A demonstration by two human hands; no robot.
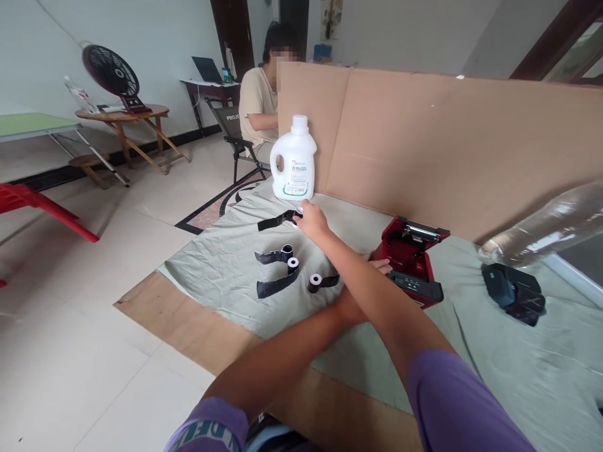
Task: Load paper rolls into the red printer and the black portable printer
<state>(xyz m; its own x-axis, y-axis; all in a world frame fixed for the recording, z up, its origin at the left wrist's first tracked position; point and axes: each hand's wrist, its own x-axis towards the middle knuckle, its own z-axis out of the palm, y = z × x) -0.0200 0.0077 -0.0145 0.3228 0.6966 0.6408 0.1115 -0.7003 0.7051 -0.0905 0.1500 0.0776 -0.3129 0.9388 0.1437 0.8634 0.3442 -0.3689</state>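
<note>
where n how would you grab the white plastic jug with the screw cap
Probably by the looped side handle of the white plastic jug, coming in from the picture's left and hooking through the opening. The jug stands upright with that loop facing left, while the tall brown cardboard panel runs behind it and off to its right, making those sides more awkward.

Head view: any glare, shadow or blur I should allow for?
Head view: glare streaks the plastic wrap and brightens a strip in the printer; head view: shadow dulls the cloth between the arms; head view: small print on the bottle is too soft to read.
</note>
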